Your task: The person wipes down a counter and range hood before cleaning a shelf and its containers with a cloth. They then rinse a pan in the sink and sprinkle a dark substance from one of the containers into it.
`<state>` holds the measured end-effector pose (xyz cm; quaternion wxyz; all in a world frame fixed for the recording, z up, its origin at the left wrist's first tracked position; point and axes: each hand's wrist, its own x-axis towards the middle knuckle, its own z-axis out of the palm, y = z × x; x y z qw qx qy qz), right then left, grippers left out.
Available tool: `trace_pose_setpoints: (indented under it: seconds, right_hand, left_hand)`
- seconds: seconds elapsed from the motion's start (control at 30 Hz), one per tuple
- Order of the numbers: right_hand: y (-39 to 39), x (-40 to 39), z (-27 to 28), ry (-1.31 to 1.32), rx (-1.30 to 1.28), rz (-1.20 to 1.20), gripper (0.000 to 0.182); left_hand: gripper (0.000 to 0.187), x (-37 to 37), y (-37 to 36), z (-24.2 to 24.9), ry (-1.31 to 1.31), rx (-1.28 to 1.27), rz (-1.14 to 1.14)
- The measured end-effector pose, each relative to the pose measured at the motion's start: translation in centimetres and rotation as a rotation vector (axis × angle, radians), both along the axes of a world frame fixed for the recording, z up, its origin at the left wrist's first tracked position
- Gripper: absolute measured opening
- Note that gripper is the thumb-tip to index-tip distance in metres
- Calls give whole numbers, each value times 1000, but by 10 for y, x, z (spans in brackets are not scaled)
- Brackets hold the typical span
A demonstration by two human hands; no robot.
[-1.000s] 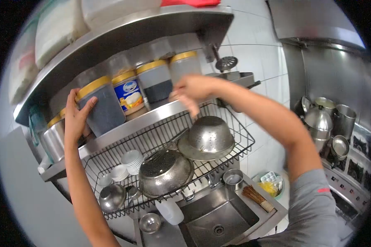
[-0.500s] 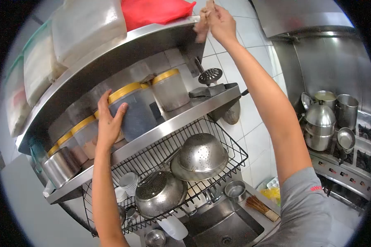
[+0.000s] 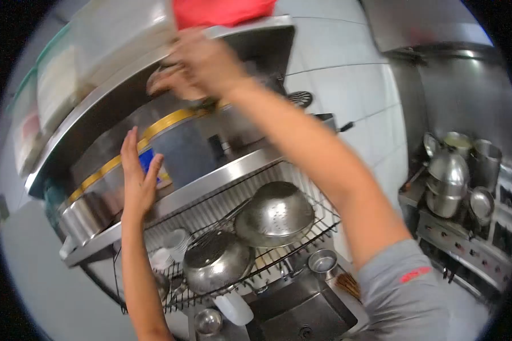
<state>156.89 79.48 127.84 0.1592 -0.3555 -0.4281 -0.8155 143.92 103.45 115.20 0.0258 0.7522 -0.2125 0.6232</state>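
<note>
My left hand is raised at the middle shelf, with its fingers stretched up and thumb apart. It stands beside a large yellow-lidded jar with dark contents and in front of a blue-labelled container. Smeared by motion, my right hand is closed around a limp brownish cloth, just above the jar lids and in front of the upper shelf's edge. Another yellow-lidded jar is partly hidden behind my right forearm.
Overhead, the upper shelf carries plastic tubs and a red bag. Under the jars, a black wire rack holds a colander and a metal bowl. A sink lies below; a stove with pots stands right.
My right hand has swept left with the cloth, from the upper shelf's right end to above the jars. My left hand has come away from the large jar, slightly leftward.
</note>
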Motion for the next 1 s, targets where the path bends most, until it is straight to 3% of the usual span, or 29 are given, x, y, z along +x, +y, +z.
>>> trace_pose_setpoints:
  seconds: [0.07, 0.1, 0.13, 0.2, 0.33, 0.4, 0.53, 0.87, 0.93, 0.97, 1.0]
  right_hand:
    - [-59, 25, 5, -62, 103, -118, 42]
    - [-80, 37, 3, 44, 138, -26, 42]
    - [-92, 18, -14, 86, 93, -49, 54]
    - [-89, 33, -4, 93, 182, -71, 34]
    - [-26, 19, -6, 147, 248, 111, 28]
    - [23, 5, 2, -32, 149, -54, 48]
    - [132, -42, 8, -74, 114, 31, 30]
    - [355, -157, -1, -62, 39, 176, 35]
    - [392, -180, 2, 3, -40, 63, 35]
    - [407, -189, 1, 49, -121, 130, 41]
    - [425, -198, 5, -41, -69, -135, 39]
  left_hand:
    - [65, -38, 10, -20, 61, -3, 94]
    - [61, -52, 21, -32, 97, -9, 126]
    - [58, -65, 32, -42, 133, -17, 158]
    - [55, -80, 50, -58, 140, 0, 273]
    - [48, -89, 75, -77, 136, 126, 445]
    - [42, -82, 82, -84, 38, 130, 388]
    - [40, -78, 85, -90, -31, 47, 341]
    - [41, -84, 103, -95, -32, 52, 108]
    - [41, -83, 112, -94, -24, 83, 70]
    - [43, -78, 113, -91, -57, 124, 6]
    - [47, -80, 112, -88, -72, 96, -108]
